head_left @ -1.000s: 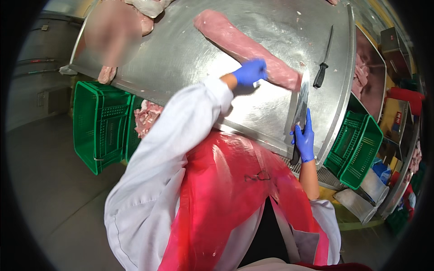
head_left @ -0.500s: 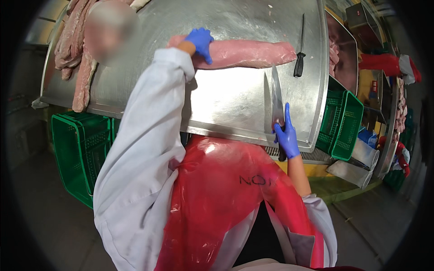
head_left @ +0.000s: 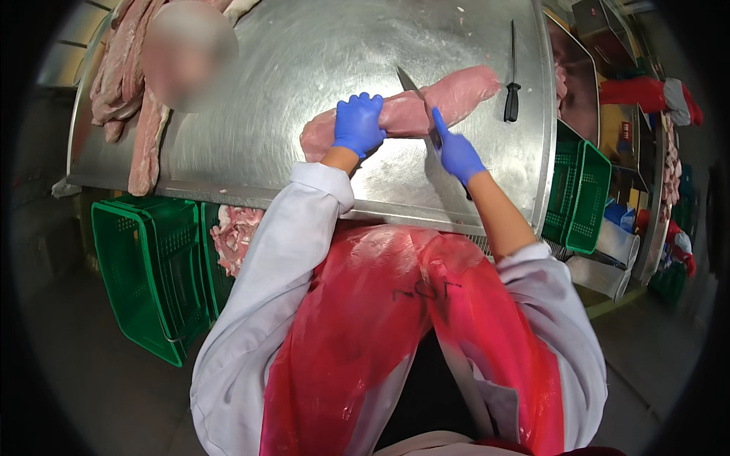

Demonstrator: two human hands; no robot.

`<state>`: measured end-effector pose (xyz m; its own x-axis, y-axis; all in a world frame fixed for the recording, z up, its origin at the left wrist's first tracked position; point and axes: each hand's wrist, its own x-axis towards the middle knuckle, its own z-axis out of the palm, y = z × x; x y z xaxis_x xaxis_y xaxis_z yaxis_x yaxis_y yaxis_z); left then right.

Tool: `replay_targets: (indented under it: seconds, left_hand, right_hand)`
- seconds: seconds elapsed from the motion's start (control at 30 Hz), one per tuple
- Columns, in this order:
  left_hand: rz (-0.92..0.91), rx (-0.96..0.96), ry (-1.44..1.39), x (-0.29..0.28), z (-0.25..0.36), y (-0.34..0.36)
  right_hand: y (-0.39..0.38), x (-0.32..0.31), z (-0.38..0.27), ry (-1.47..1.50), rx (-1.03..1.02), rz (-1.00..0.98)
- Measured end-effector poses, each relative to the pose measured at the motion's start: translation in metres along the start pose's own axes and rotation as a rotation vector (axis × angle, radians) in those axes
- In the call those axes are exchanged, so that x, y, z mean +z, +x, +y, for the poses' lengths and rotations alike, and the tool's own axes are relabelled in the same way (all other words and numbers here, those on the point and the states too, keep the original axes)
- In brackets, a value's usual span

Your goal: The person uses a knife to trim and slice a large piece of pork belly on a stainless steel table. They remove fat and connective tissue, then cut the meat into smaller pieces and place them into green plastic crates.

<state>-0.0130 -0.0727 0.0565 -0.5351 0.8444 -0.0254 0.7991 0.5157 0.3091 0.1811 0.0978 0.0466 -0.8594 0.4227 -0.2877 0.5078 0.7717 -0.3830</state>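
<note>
Resting over the long, rounded, pale pink piece of raw meat (head_left: 473,88), your left hand in its blue glove (head_left: 359,124) covers a stretch left of the meat's middle, its fingers bent and set close together on top; how hard they press or grip, you cannot tell from this view. Your right hand, also in a blue glove (head_left: 458,154), is on the near side of the meat, its index finger stretched forward along the long steel-bladed knife (head_left: 414,85) while its other fingers wrap the dark handle, mostly hidden from you. The blade lies across the meat just right of your left hand, its tip pointing past the far edge; whether it has sunk in, you cannot tell. The meat lies slantwise on the shiny grey metal table (head_left: 304,53), its right end farther from you than its left. Just right of the meat you have a thin dark rod with a black handle (head_left: 512,103), and farther right, beyond the table's edge, a green perforated plastic crate (head_left: 579,199). Well left of the meat lies a heap of long pale pink meat strips (head_left: 120,70); left of it and nearer you stand a second green plastic crate (head_left: 137,273) and pink-and-white meat trimmings (head_left: 237,237).
</note>
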Motion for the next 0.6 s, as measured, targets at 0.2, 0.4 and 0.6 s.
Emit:
replay_targets:
  seconds: [0.2,0.4,0.6]
  left_hand:
    - [-0.012,-0.303,-0.298,-0.001,-0.029,0.024]
    - [-0.350,-0.525,-1.070,-0.007,-0.125,-0.012]
    - [-0.448,-0.461,-1.412,0.019,-0.078,-0.077]
  right_hand:
    - [-0.096,0.019,-0.007,0.049,0.122,-0.113]
    - [-0.161,0.008,0.016,0.262,0.032,-0.154]
    - [-0.252,0.000,0.065,0.626,0.234,-0.017]
